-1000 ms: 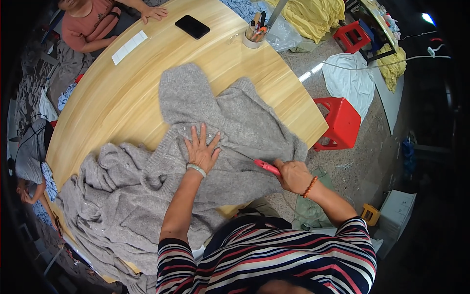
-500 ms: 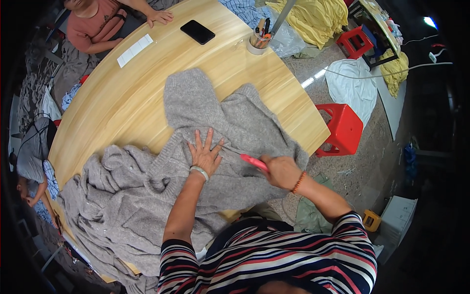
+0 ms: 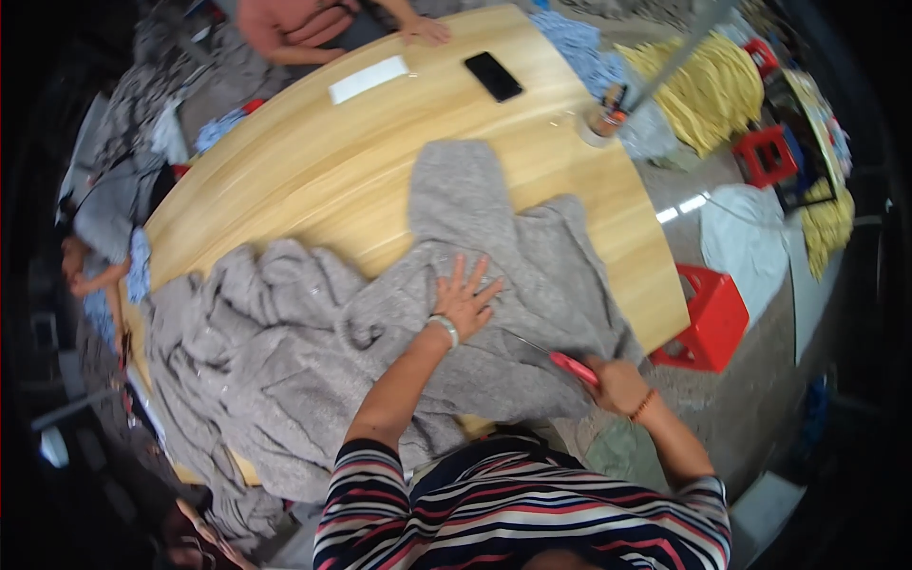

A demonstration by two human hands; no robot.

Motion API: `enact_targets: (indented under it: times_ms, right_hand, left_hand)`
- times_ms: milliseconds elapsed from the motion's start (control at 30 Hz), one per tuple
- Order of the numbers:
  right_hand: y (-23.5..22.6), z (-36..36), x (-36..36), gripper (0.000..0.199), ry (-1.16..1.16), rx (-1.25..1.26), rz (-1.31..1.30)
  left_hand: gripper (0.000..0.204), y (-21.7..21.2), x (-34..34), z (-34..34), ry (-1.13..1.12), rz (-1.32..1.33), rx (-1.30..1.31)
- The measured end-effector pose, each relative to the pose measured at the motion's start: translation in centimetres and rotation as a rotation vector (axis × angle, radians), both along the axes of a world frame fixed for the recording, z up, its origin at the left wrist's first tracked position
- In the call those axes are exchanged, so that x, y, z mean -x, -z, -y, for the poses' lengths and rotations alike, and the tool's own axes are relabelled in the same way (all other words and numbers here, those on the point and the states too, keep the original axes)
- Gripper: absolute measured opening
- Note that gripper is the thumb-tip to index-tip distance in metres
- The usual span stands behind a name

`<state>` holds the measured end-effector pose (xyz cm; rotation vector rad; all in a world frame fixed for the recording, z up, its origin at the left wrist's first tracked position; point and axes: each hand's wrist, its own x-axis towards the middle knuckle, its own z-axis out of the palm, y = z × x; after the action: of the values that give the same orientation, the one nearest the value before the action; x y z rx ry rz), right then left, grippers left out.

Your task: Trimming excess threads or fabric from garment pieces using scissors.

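We see the left hand (image 3: pixel 464 302) laid flat, fingers spread, on a grey knitted garment (image 3: pixel 494 275) that covers the near half of the curved wooden tabletop (image 3: pixel 313 180). The right hand (image 3: pixel 617 385), at the near right edge of the tabletop, has its grip closed around the red handle of a pair of scissors (image 3: pixel 570 366), whose thin blades point left across the knit toward the left hand. A heap of more grey knitwear (image 3: pixel 237 351) lies bunched at the near left. At the far side we note a black phone (image 3: pixel 493 76), a white paper strip (image 3: pixel 369 79) and a cup of pens (image 3: pixel 601 122). Another person's hand (image 3: pixel 425 30) rests on the far edge. A red stool (image 3: pixel 708 318) stands on the floor to the right.
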<state>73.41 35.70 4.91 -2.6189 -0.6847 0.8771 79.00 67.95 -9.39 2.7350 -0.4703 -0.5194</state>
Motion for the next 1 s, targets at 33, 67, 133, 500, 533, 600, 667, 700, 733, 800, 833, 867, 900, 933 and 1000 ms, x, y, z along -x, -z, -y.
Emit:
enact_targets:
  times_ms: [33, 67, 133, 500, 533, 600, 667, 700, 733, 800, 833, 867, 900, 933, 1000]
  right_hand:
    - [0.0, 0.6, 0.7, 0.025, 0.027, -0.010, -0.015]
    - [0.1, 0.7, 1.3, 0.025, 0.035, 0.021, -0.017]
    - [0.3, 0.2, 1.8, 0.024, -0.016, 0.026, -0.005]
    - [1.5, -3.6, 0.5, 0.021, 0.022, -0.230, 0.083]
    - [1.5, -4.3, 0.5, 0.022, 0.021, -0.230, 0.139]
    - [0.5, -6.9, 0.1, 0.021, -0.014, -0.162, 0.115]
    - [-0.4, -11.0, 0.3, 0.025, 0.019, -0.184, 0.130]
    - [-0.7, -13.3, 0.6, 0.026, 0.002, -0.208, 0.122]
    - [-0.8, -15.9, 0.8, 0.027, -0.014, -0.233, 0.113]
    - [-1.4, -22.1, 1.6, 0.025, -0.078, -0.398, 0.103]
    - [-1.6, -25.7, 2.2, 0.028, -0.118, -0.532, 0.121]
    - [-1.7, -29.7, 2.8, 0.032, -0.168, -0.669, 0.134]
    - [-1.4, -33.2, 3.1, 0.038, -0.196, -0.634, 0.170]
    - [-0.7, -36.5, 3.4, 0.045, -0.227, -0.600, 0.204]
    - [1.2, -42.7, 3.6, 0.054, -0.192, -0.599, 0.196]
  left_hand:
    - [0.064, -0.1, -0.9, -0.5, 0.042, -0.006, 0.013]
    - [0.065, 0.0, -2.0, -1.4, 0.080, -0.013, 0.023]
    - [0.066, 1.2, -6.4, -4.0, 0.117, 0.279, -0.118]
    - [0.050, -14.1, 0.1, -16.0, -0.692, 0.686, -0.110]
    - [0.050, -14.5, 4.3, -18.9, -0.733, 0.775, -0.105]
    - [0.050, -13.9, 13.9, -25.5, -0.995, 0.904, -0.123]
    - [0.057, -11.6, 22.2, -31.4, -1.617, 0.898, 0.201]
    - [0.062, -11.4, 24.3, -33.6, -1.728, 0.853, 0.346]
    - [0.068, -11.0, 25.7, -35.5, -1.833, 0.800, 0.493]
    - [0.075, -9.0, 26.8, -39.8, -1.867, 0.737, 0.483]
    - [0.081, -7.7, 27.2, -41.8, -1.902, 0.671, 0.452]
    - [0.086, -6.4, 27.7, -43.8, -1.922, 0.756, 0.366]
    - [0.086, -5.7, 27.2, -45.0, -1.914, 0.746, 0.385]
    - [0.084, -5.2, 26.8, -45.9, -1.922, 0.721, 0.227]
    - [0.083, -4.2, 26.4, -47.3, -1.913, 0.691, 0.089]
